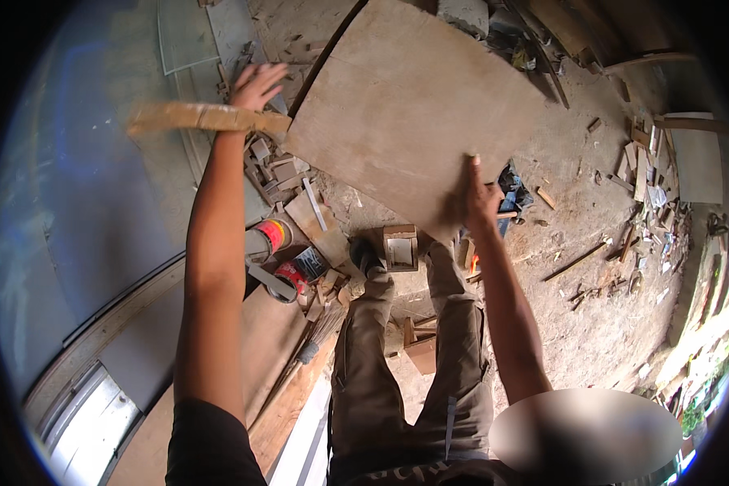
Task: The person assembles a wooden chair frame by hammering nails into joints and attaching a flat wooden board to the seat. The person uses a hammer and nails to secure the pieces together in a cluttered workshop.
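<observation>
A large brown wooden board, which looks like plywood, is raised in front of me, tilted. My right hand grips its near right edge, thumb lying on the top face and the other fingers mostly hidden. To the left of the board, my left hand is stretched out with its fingers apart, a little blurred. A rough, curved wooden strip crosses at my left wrist, its right end close to the board's left corner. Whether the strip touches the wrist I cannot tell.
Wood offcuts lie on the floor at left, near two red-labelled cans. A small wooden box sits by my feet. A bundled-stick broom leans at lower left. Scraps litter the right; glass sheets stand at far left.
</observation>
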Demonstrator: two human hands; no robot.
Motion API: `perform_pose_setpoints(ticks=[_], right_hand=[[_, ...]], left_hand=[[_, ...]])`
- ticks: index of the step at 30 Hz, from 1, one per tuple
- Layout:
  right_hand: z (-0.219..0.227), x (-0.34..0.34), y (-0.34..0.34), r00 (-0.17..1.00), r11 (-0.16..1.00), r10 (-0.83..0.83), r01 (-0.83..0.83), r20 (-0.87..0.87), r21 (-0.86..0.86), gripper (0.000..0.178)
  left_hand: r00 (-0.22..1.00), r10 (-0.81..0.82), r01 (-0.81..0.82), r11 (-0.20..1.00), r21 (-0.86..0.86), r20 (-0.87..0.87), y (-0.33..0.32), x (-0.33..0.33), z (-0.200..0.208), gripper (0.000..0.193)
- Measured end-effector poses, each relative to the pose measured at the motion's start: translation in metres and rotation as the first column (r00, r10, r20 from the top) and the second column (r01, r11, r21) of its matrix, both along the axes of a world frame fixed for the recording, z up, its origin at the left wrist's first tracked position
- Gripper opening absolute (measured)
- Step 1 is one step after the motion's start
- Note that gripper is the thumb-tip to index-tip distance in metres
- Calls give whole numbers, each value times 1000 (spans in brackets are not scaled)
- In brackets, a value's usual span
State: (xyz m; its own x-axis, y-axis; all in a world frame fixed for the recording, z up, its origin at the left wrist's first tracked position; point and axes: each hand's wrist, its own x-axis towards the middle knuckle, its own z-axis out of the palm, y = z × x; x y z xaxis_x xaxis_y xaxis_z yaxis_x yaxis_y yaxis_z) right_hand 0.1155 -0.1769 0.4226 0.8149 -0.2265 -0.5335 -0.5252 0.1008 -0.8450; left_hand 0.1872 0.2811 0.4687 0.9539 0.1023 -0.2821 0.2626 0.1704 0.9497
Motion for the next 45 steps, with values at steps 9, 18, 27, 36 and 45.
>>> perform_pose_setpoints(ticks=[9,18,27,36,45], right_hand=[[-114,-77,58,964,974,-203,180,-171,-140,57],[-71,-135,123,880,962,-221,269,-420,57,64],[-43,-82,-20,709,788,472,-606,-523,-110,44],[-70,58,-94,908,855,405,-333,109,-398,40],[-107,95,-61,593,513,780,-789,-199,-338,100]], left_hand=[[694,469,-570,821,-19,-546,-88,-310,-107,52],[572,513,-694,718,-45,-640,-218,-362,-115,34],[582,664,-739,673,35,-470,-175,-336,-134,28],[604,751,-744,651,149,-265,-172,-300,-143,47],[590,761,-791,612,-3,-270,-199,-274,-173,42]])
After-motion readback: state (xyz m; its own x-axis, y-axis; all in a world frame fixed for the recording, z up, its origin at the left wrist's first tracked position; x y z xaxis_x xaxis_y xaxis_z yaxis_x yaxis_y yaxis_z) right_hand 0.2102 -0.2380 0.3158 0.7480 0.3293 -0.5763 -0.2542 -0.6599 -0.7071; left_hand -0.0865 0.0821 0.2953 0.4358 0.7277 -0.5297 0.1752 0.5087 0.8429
